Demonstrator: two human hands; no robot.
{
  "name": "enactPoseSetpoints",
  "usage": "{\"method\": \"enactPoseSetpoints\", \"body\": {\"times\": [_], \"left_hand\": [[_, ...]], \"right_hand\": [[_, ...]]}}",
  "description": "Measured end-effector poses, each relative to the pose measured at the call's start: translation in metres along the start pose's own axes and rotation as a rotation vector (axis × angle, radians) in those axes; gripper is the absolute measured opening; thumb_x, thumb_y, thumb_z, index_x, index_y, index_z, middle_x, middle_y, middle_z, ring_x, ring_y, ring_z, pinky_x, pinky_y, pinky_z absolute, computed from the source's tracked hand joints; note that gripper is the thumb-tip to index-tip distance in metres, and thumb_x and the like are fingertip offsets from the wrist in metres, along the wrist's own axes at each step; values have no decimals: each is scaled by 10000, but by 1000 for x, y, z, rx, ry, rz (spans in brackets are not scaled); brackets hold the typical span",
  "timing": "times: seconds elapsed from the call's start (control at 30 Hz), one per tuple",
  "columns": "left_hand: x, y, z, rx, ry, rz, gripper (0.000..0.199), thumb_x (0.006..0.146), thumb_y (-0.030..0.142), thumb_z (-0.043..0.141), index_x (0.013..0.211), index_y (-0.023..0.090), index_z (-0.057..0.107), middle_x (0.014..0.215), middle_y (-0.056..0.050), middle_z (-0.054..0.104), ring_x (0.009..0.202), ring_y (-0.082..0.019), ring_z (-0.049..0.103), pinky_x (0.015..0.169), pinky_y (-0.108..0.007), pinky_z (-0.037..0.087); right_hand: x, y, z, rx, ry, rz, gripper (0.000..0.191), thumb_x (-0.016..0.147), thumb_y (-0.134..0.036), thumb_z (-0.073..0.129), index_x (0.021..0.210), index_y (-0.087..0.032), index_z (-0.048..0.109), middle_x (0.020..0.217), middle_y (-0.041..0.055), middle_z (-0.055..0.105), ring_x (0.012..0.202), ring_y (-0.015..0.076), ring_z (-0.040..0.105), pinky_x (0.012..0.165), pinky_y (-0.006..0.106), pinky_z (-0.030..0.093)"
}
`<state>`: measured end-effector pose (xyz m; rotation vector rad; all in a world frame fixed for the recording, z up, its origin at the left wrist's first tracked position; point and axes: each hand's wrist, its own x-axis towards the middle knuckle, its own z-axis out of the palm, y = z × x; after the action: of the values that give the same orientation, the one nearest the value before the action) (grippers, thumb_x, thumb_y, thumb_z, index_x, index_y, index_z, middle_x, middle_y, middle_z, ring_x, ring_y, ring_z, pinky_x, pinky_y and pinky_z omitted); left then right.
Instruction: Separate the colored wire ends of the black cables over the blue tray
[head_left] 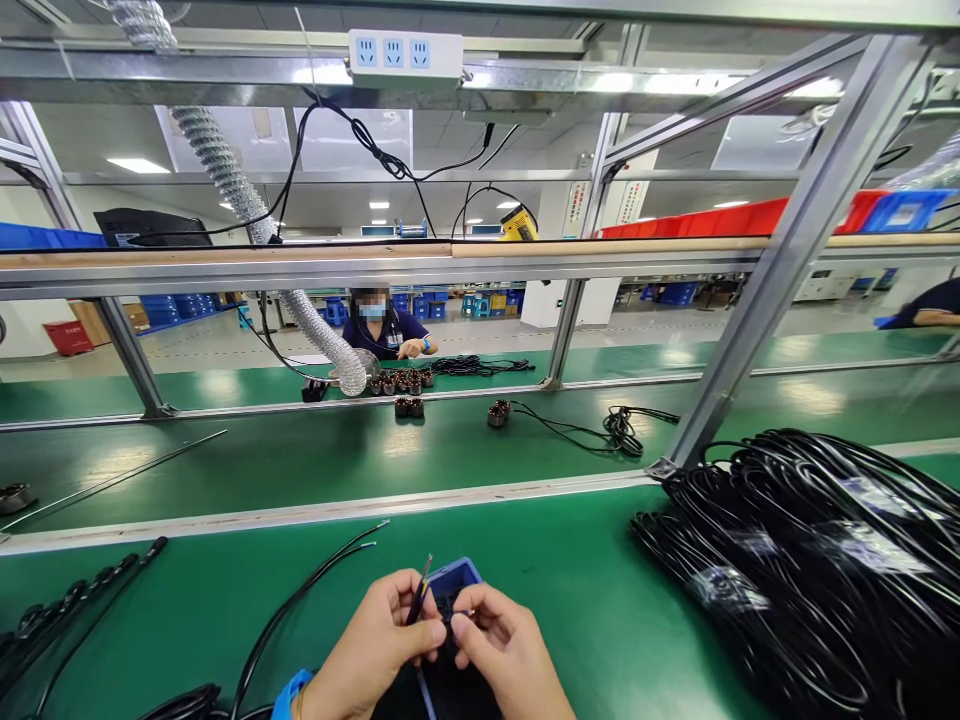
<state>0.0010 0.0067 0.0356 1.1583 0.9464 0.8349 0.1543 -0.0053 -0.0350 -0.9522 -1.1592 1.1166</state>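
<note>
Both hands work close together over the near part of the green table, around the middle of its width and well short of its far edge. The left hand is closed in a pinch, thumb and fingers clamped on a black cable whose thin stripped end points up past the fingertips. The right hand is just beside it, fingers curled, with thumb and forefinger drawn together on a thin dark piece too small to identify. The thumbs nearly meet; whether the hands touch cannot be told.

Behind and below the fingers stands a blue bin, partly hidden by the hands, its far rim showing; its dark contents are unclear. To the left of the left hand, two cable ends curve up toward the table's far edge, and more dark cables lie by its left side. A large heap of coiled black cables fills the table's right side, reaching back to the far edge, well apart from the right hand.
</note>
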Motion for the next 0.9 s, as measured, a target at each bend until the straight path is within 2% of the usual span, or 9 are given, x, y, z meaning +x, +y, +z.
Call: {"method": "enactPoseSetpoints", "body": {"times": [0.13,0.27,0.3,0.37,0.47,0.57,0.63,0.73,0.9], "left_hand": [[0,3,-2,2,-16,-1,290,601,257,783,696,169,524,657,28,573,589,-124,538,580,-246,397],[-4,8,-2,-18,-105,-15,229,597,215,773,743,142,613,758,-13,637,746,-148,579,707,-255,430],[-5,8,-2,-21,-135,-40,221,607,221,763,764,135,634,787,-26,649,760,-151,585,711,-255,433],[-4,6,-1,-31,-185,-103,221,638,266,742,780,125,649,822,-48,661,706,-140,592,654,-253,438],[-1,-2,0,-32,-187,-152,259,659,341,729,761,125,628,680,-24,632,527,-98,539,519,-228,401],[3,-9,1,-50,-129,-165,298,652,398,731,718,150,580,538,42,537,408,-70,465,422,-204,338],[4,-11,3,-76,-118,-189,319,620,403,748,684,164,547,552,49,536,385,-60,462,394,-196,315],[4,-10,5,-96,-110,-198,306,591,369,754,672,169,536,545,47,542,382,-61,468,387,-191,289],[5,-7,6,-53,-9,-98,261,645,375,701,670,163,549,511,58,484,403,-53,407,406,-194,240]], "right_hand": [[0,-16,-4,55,-80,82,430,737,-583,750,777,-162,673,687,5,617,554,130,592,518,228,506],[0,-64,-30,-42,-492,116,463,622,-583,833,861,-198,740,789,11,681,679,155,626,646,250,508],[1,-73,-37,-90,-572,87,447,656,-602,803,850,-202,757,839,28,695,742,177,639,692,272,513],[5,-80,-45,-215,-523,11,411,806,-600,669,778,-201,764,835,45,701,763,195,640,700,289,508],[11,-66,-40,-578,-284,-107,304,934,-372,551,759,-220,748,775,33,720,742,196,639,709,298,482],[15,-40,-24,-1055,-353,-221,94,821,-185,685,830,-251,751,865,23,754,875,239,643,815,343,441],[16,-27,-14,-1228,-430,-238,96,730,-145,768,764,-230,740,863,38,755,895,265,634,805,352,421],[17,-19,-7,-1261,-435,-222,127,776,-110,724,698,-210,718,846,47,751,881,256,634,779,337,412],[12,-26,-11,-1159,-354,-201,241,844,-27,589,880,-228,717,924,13,734,895,196,645,795,281,446]]}}
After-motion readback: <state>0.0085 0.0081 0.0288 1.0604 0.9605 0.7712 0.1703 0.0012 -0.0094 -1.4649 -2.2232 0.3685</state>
